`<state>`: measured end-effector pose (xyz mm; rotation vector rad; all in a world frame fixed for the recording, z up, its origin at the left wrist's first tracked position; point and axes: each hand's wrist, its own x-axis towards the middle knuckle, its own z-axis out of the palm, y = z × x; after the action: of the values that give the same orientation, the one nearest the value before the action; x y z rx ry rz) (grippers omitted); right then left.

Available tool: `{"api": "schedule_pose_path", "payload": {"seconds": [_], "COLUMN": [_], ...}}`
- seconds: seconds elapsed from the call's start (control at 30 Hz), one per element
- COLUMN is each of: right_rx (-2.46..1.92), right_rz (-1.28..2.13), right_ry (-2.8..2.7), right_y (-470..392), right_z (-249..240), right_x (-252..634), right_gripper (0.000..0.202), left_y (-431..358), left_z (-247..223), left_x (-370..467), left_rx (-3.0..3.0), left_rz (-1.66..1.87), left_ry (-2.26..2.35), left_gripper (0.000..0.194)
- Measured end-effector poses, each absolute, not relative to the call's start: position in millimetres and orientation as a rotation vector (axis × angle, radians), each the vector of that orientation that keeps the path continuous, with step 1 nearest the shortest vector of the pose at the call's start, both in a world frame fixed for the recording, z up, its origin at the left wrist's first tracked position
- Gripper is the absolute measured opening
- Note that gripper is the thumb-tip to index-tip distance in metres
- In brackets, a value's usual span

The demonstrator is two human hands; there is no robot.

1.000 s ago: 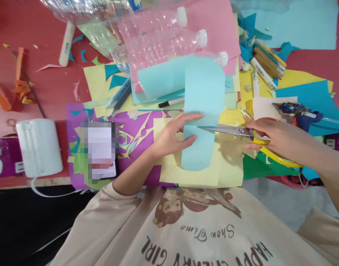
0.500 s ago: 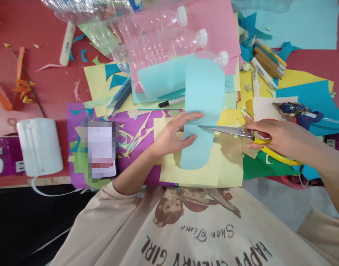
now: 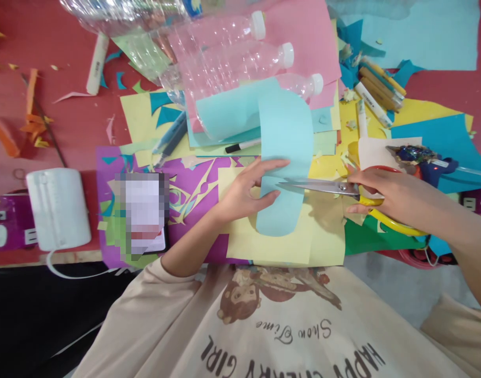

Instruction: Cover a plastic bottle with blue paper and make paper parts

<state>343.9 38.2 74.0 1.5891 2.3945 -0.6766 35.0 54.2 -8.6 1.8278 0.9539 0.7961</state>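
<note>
Your left hand (image 3: 246, 191) is holding the blue paper (image 3: 288, 131) by its left edge at the centre, thumb and forefinger lying apart on top. Your right hand (image 3: 397, 197), at 3 o'clock, is curling around the yellow handles of the scissors (image 3: 322, 185), whose blades are reaching across the paper's middle towards 9 o'clock. On the counter (image 3: 75, 123), bottles (image 3: 232, 60) are lying at 12 o'clock, markers (image 3: 376, 105) at 2.

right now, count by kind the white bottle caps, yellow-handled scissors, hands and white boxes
white bottle caps: 3
yellow-handled scissors: 1
hands: 2
white box: 1
total: 7
</note>
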Motion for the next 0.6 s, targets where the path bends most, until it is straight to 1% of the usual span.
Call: {"api": "schedule_pose_path", "payload": {"seconds": [0.27, 0.47, 0.6], "right_rx": [1.536, 1.535, 1.531], "right_rz": [-0.671, -0.637, -0.612], "right_ry": [2.418, 2.353, 2.392], "right_y": [39.3, 40.2, 40.9], "right_z": [72.1, 77.8, 74.9], "right_x": [338.1, 329.7, 330.4], "right_gripper": [0.063, 0.053, 0.051], "left_y": [51.9, 50.9, 51.6], "left_z": [-8.0, -6.7, -6.9], "left_x": [36.1, 36.6, 36.5], "left_rx": [1.859, 1.878, 1.879], "left_rz": [0.769, 0.799, 0.760], "left_ry": [0.947, 0.922, 0.947], "left_gripper": [0.049, 0.050, 0.049]}}
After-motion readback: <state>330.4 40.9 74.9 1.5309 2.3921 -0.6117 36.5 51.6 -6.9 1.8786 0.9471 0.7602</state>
